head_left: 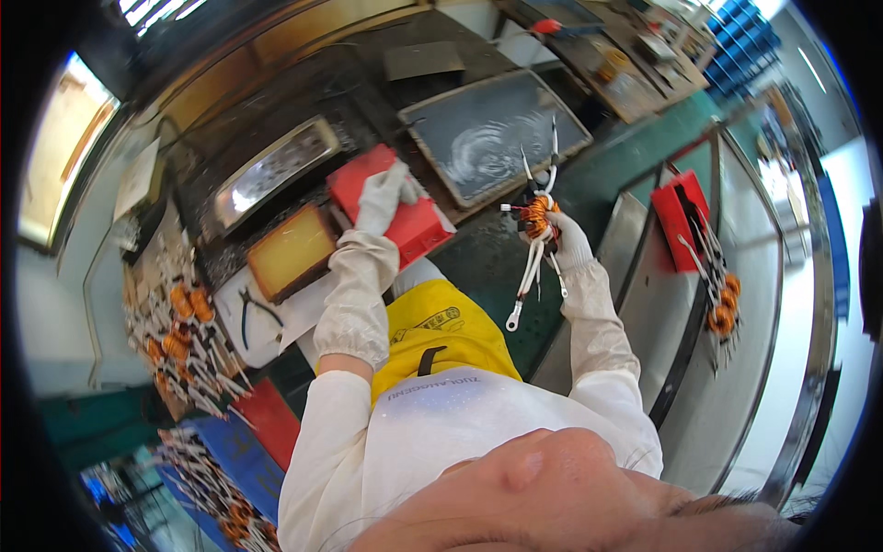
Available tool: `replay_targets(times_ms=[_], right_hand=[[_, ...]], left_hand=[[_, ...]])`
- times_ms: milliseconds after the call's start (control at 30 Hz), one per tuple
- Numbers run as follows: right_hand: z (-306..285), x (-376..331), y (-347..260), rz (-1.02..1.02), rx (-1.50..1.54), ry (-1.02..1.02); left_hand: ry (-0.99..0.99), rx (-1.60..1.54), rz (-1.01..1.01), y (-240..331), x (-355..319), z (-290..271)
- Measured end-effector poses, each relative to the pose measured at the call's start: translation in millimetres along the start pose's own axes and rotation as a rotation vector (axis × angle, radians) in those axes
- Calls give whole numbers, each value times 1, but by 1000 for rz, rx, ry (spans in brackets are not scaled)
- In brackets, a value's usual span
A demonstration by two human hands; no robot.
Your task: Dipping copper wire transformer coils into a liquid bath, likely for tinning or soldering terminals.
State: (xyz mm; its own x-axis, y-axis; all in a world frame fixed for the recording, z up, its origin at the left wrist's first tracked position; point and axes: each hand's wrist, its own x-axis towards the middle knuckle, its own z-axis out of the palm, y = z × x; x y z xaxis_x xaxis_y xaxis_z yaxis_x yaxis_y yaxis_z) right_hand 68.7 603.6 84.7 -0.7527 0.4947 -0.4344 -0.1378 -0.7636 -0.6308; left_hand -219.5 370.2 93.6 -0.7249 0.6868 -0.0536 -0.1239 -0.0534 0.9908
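Note:
My right hand [572, 241], in a white glove, grips a wire-wound coil [535, 219] with orange copper windings. White leads stick out of it, some pointing up and away, others hanging down to ring terminals [512, 322]. My left hand [379, 199], also gloved, lies over a red box [425, 235] with its fingers curled on the top; the fingertips are partly hidden. Just left of that box sits a yellowish block [292, 253] with a brown rim. Beyond my hands, a rectangular tray [478, 138] holds grey liquid with ripples on its surface.
A shiny metal pan [278, 173] stands at the far left of the bench. Pliers [260, 317] lie on white paper nearby. Several coils [189, 304] are heaped at left, more in a blue bin [235, 460]. Another red box [679, 221] with coils stands at right.

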Motion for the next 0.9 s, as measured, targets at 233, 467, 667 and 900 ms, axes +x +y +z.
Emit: replay_targets(times_ms=[233,467,667,900], right_hand=[[-16,-86,-69,-670,-1294,755],[-62,-211,-130,-1057,-1806,886],[-145,-313,-167,-632,-1730,1384],[-305,-387,-151,-346,-1379,1716]], left_hand=[[7,62,-23,-9,4,-10],[-41,-160,0,-7,4,-10],[-67,-127,0,-3,4,-3],[-57,-170,-19,-5,5,-5]])
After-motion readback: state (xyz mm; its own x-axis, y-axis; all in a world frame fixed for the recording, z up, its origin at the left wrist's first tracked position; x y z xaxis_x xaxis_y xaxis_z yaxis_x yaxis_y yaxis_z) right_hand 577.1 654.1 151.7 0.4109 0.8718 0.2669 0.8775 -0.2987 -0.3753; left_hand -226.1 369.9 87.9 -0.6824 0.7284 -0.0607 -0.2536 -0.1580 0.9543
